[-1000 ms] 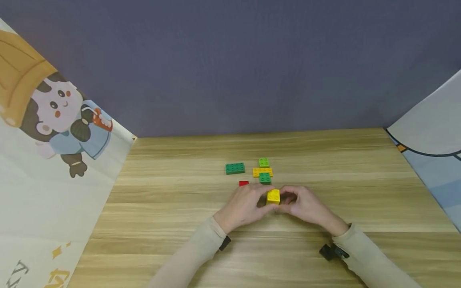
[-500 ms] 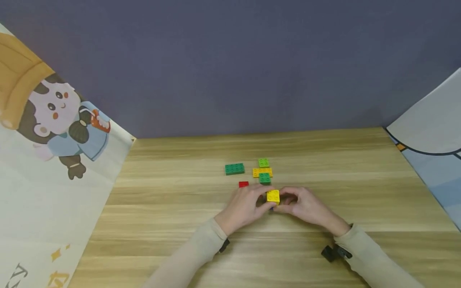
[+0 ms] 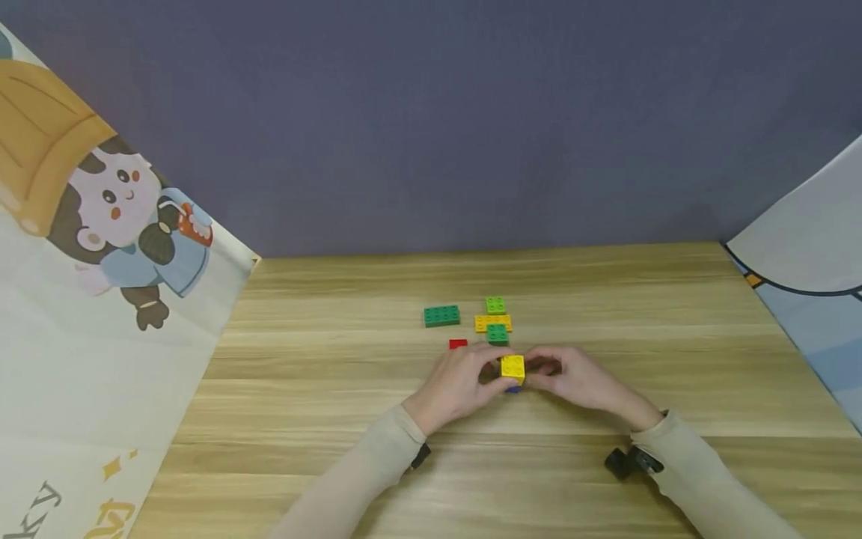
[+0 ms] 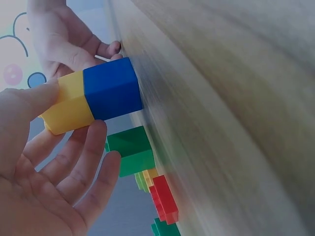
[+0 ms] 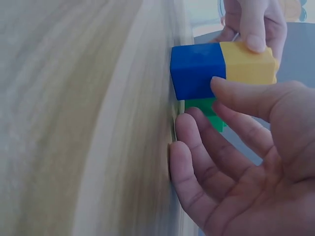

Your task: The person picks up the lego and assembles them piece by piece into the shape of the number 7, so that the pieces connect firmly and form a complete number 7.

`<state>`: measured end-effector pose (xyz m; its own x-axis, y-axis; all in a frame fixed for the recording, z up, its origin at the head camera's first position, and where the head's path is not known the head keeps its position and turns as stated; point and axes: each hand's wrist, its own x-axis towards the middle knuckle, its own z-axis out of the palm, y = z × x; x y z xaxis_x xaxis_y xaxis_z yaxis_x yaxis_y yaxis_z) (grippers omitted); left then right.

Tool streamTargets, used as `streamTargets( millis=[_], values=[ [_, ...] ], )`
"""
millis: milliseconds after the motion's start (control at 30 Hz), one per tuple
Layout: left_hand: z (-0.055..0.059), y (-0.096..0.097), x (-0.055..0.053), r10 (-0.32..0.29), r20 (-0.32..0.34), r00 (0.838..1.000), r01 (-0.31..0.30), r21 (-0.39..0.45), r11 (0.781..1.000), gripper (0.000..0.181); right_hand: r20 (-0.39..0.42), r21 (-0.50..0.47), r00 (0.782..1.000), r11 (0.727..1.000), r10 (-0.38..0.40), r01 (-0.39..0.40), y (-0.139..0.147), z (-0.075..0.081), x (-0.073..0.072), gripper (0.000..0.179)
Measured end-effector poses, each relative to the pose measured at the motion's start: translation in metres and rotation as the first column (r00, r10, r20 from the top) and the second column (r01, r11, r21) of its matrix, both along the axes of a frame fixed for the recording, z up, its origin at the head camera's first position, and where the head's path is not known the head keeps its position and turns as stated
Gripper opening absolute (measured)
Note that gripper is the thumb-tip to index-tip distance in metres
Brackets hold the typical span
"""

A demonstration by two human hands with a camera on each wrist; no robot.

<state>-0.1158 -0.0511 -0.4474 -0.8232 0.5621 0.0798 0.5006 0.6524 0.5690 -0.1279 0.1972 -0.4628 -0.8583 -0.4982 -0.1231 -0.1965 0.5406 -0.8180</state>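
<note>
A yellow brick sits on top of a blue brick, both upright, with the blue base at the tabletop. My left hand pinches the yellow brick between thumb and fingers, from its left side. On the other side is my right hand, its fingers loosely bent and spread. In the right wrist view its thumb overlaps the blue brick near the seam; whether it touches cannot be told. Just beyond the stack lies a green brick.
Behind the green brick are a longer yellow brick and a lime brick. A dark green brick lies to their left. Near my left hand, a red brick is partly covered. A dark wall borders the wooden table.
My right hand has drawn back slightly to the right from the stack, and more of the blue brick shows under the yellow one. My left hand keeps its grip.
</note>
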Motion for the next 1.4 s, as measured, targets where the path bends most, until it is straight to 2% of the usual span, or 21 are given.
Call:
streamTargets(
  millis=[200, 400, 667, 1033, 1400],
  values=[
    [0.0, 0.0, 0.0, 0.01, 0.046, 0.999, -0.011, 0.038, 0.999, 0.044, -0.005, 0.04, 0.998, 0.997, -0.061, 0.061, 0.001, 0.001, -0.006, 0.029],
    [0.0, 0.0, -0.001, 0.016, 0.079, 0.997, -0.02, 0.048, 0.999, 0.045, -0.07, 0.035, 0.99, 0.992, -0.119, 0.122, -0.004, 0.006, -0.011, 0.027],
    [-0.001, 0.003, -0.004, 0.029, 0.089, 0.996, -0.033, 0.045, 0.998, 0.046, -0.09, 0.02, 0.981, 0.985, -0.171, 0.174, -0.006, 0.009, -0.02, 0.03],
    [-0.001, 0.006, -0.007, 0.048, 0.118, 0.992, -0.054, 0.048, 0.997, 0.045, -0.127, 0.004, 0.974, 0.982, -0.187, 0.189, -0.009, 0.007, -0.031, 0.034],
    [-0.001, 0.007, -0.007, 0.042, 0.092, 0.995, -0.046, 0.041, 0.998, 0.045, -0.14, 0.022, 0.968, 0.977, -0.209, 0.214, -0.018, 0.008, -0.035, 0.036]
  ],
)
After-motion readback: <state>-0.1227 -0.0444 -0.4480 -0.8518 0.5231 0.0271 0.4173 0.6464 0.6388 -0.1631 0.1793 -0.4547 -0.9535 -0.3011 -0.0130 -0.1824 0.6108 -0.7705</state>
